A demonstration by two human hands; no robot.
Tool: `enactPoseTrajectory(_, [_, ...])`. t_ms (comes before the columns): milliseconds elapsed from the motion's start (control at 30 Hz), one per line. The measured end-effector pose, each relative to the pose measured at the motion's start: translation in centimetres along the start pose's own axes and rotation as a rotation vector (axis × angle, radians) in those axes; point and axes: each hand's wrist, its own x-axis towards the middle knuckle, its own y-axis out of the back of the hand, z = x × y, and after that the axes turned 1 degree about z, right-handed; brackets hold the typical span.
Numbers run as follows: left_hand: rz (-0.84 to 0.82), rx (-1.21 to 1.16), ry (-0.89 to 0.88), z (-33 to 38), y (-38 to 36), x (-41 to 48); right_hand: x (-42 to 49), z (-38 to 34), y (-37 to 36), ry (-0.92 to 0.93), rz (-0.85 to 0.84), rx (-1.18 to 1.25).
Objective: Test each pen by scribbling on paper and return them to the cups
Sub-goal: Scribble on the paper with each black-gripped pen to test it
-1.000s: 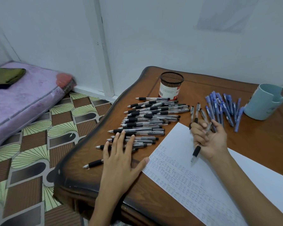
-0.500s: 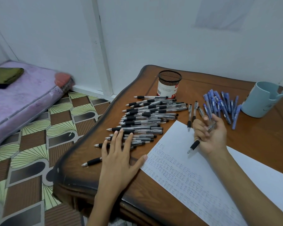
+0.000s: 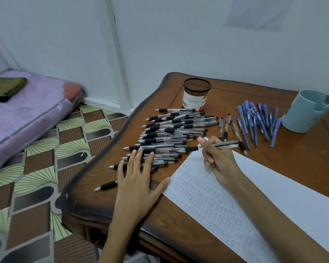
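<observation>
My right hand pinches a clear pen with a black grip, held level above the top corner of the white paper, its tip pointing left. My left hand lies flat with spread fingers on the near end of a big pile of black-grip pens, thumb touching the paper's left edge. The paper carries rows of small blue scribbles. A black mesh cup stands behind the pile. Several blue pens lie beside a light blue cup at the right.
Three black-grip pens lie apart between the pile and the blue pens. The wooden table has a curved left edge above a patterned floor. A purple mattress lies at the far left by the white wall.
My right hand has turned the pen from pointing down at the paper to lying level, tip to the left. My left hand has stayed on the pile.
</observation>
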Motion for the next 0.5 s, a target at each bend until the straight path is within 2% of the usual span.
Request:
enactPoseTrajectory(133, [-0.008, 0.009, 0.005, -0.1, 0.0, 0.0, -0.1, 0.5, -0.3, -0.017, -0.06, -0.068])
enactPoseTrajectory(267, [-0.007, 0.002, 0.009, 0.0, 0.2, 0.0, -0.2, 0.4, 0.1, -0.048, -0.252, -0.079])
enactPoseTrajectory(400, [-0.001, 0.008, 0.005, 0.0, -0.1, 0.1, -0.2, 0.7, -0.1, 0.088, -0.132, -0.185])
enactPoseTrajectory(500, [-0.013, 0.008, 0.012, -0.1, -0.1, 0.0, 0.0, 1.4, -0.2, 0.234, -0.017, -0.383])
